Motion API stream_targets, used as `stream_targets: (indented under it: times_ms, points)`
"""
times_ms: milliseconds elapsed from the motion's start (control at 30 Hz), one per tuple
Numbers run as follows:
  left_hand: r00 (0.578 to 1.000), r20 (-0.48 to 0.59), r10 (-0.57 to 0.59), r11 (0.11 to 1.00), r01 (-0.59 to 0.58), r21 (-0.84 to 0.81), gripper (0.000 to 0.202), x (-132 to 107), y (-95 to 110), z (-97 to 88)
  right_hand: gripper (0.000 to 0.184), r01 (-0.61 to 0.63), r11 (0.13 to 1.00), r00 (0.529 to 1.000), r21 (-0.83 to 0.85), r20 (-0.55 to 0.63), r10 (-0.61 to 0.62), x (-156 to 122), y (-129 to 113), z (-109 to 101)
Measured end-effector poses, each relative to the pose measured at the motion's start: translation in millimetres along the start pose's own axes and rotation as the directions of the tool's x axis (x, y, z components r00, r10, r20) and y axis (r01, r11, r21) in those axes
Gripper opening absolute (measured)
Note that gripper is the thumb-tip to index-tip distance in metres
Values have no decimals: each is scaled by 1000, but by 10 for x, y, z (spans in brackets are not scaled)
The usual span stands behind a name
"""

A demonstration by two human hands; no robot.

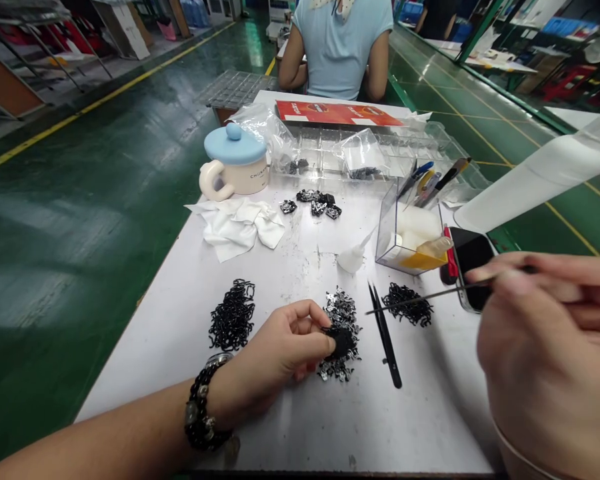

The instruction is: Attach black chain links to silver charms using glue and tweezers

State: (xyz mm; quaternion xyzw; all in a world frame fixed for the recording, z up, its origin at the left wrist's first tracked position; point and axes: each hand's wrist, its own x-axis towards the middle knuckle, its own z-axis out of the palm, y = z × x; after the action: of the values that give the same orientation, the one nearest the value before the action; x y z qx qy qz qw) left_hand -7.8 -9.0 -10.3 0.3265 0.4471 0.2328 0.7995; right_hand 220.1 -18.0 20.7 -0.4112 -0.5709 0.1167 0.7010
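Note:
My left hand (290,343) pinches a small flat black part (344,341) between thumb and fingers. That part is held over a pile of small silvery and black metal pieces (341,308). At the right, my right hand (545,333) grips a thin dark rod with a pointed end (430,295); its tip reaches left above the table. Below that tip lies a pair of black tweezers (387,343). A heap of thin black bent pieces (407,305) sits under the rod. Left of my left hand is another heap of black curved pieces (233,317).
A beige mug with a blue lid (236,163) stands behind a white cloth (240,223). Further right are a small white squeeze bottle (351,259), a clear box with pens (410,233), a phone (473,257) and a white roll (540,173). A person (343,50) sits beyond clear trays (320,150).

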Motion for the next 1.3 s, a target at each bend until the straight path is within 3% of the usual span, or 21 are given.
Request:
stream_targets:
  times_ms: [100,200,667,1133,1300]
  points:
    - [1000,22,-1,1000,1,0,16,-1,2,-9,26,-3,1000,997,-17,-81,2,-163,-82,281]
    - [1000,26,0,1000,0,9,16,-4,1,-18,27,-9,1000,1000,7,-11,9,-216,-97,364]
    - [1000,26,3,1000,-3,-2,15,-9,-10,-17,28,-6,1000,999,-10,48,6,-218,-98,336]
    - [999,32,-1,1000,0,8,15,-12,-10,-19,28,130,991,991,-7,43,-130,-200,-69,321]
    - [999,32,-4,1000,3,1,15,-11,-2,-21,29,93,995,994,-47,64,-90,-204,-80,324]
